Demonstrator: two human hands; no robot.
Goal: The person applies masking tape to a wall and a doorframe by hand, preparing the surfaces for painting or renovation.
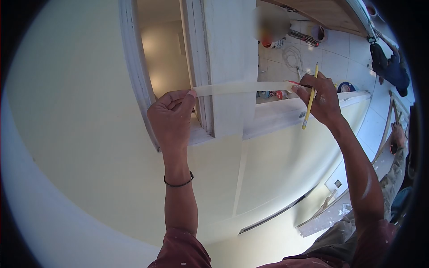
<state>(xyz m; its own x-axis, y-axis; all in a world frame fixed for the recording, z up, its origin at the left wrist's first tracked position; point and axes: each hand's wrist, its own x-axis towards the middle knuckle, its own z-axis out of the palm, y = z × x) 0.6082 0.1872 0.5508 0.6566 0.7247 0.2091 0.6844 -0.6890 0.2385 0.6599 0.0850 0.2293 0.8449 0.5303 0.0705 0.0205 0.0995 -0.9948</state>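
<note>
A pale, translucent strip of tape (241,88) is stretched almost level between my two hands, in front of the white wall post. My left hand (172,114) is closed, its thumb and forefinger pinching the strip's left end beside the window frame. At the other end, my right hand (322,96) has thumb and fingers closed on the strip. A yellow pencil (309,107) is also tucked between the right hand's fingers, its point up and eraser down. A thin red item (292,82) shows at those fingertips.
A white-painted window frame (196,44) is at left, and a ledge (286,111) runs below my hands. Coiled hose (292,56) and tools lie on the tiled floor. Another person (391,67) is at the upper right. A plank (326,219) is beside my legs.
</note>
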